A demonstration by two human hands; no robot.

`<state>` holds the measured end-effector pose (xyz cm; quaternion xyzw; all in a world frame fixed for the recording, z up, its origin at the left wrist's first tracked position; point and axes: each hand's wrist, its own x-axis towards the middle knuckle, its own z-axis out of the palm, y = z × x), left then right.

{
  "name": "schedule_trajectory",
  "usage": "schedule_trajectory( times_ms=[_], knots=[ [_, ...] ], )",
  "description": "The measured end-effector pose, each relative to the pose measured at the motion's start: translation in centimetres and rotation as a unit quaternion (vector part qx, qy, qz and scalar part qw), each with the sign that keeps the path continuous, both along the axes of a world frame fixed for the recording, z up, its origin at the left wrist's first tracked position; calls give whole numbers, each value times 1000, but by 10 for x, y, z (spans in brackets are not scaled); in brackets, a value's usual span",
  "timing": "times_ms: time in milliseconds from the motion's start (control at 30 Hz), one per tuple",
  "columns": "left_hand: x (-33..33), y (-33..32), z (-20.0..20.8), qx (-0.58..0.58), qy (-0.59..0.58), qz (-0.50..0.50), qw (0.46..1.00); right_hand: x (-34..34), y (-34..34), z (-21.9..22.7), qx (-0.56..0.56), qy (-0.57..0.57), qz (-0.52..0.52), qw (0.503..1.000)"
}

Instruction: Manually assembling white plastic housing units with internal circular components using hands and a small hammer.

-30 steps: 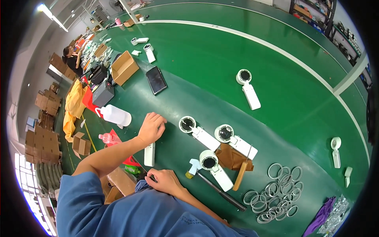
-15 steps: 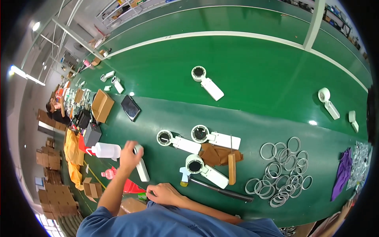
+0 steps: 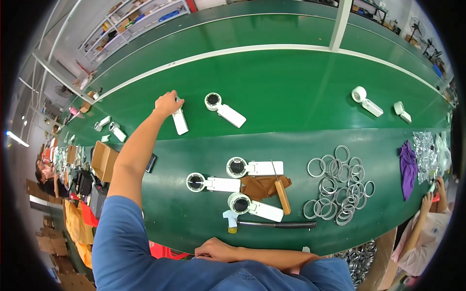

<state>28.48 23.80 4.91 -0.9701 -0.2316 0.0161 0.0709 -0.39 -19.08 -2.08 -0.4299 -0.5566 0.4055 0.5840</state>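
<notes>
My left hand (image 3: 170,103) reaches far out over the green surface, its fingers closed round the round head of a white handheld device (image 3: 180,122). The device's flat handle points toward me. To its right lies another such device (image 3: 227,110). Close to the near edge rests my right hand (image 3: 217,249), fingers curled in with nothing showing in them. Beyond it are three more white devices (image 3: 223,184) with dark round centres, a hammer (image 3: 276,224), a brown cloth (image 3: 264,187) and a wooden-handled pointed tool (image 3: 283,198).
Several loose grey rings (image 3: 326,185) are heaped right of the middle. A purple cloth (image 3: 407,169) and clear plastic bags (image 3: 424,153) lie farther right, near another person's hands (image 3: 427,201). At left stand an open cardboard box (image 3: 103,162) and a dark tablet (image 3: 151,163).
My left hand has carried the white device from the near left out to the far part of the surface. The view has shifted right. My right hand stays by the near edge.
</notes>
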Motion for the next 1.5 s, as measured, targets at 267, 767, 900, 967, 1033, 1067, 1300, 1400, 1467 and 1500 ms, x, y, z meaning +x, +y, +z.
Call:
schedule_trajectory(
  times_ms=[267, 767, 900, 967, 1033, 1067, 1300, 1400, 1467, 1500],
  knots=[
    [39, -106, 20, -130, -81, -92, 984, 5, 3, 7, -19, 14, 6, 1000],
    [-155, -159, 100, -394, -619, -134, 666, -15, 11, -5, 39, -84, -3, 996],
    [-234, -214, 150, -335, -686, -187, 618, -16, 11, 0, -17, -81, -42, 996],
    [-264, -235, 162, -319, -693, -182, 621, -16, 9, 0, -30, -106, -50, 993],
    [-287, -255, 160, -309, -698, -182, 620, -16, 6, -4, -8, -141, -91, 986],
    [-297, -263, 158, -268, -696, -164, 646, -17, 9, 0, 5, -156, -119, 981],
    [-359, -261, 121, -165, -673, -167, 702, 2, -35, 113, 14, -146, -299, 943],
    [-378, -263, 108, -148, -641, -200, 726, 0, -39, 169, 71, -365, -412, 832],
    [-384, -254, 104, -174, -676, -187, 691, -11, -33, 184, 39, -433, -442, 785],
    [-383, -248, 102, -182, -695, -182, 671, -13, -29, 188, 36, -463, -427, 776]
  ],
)
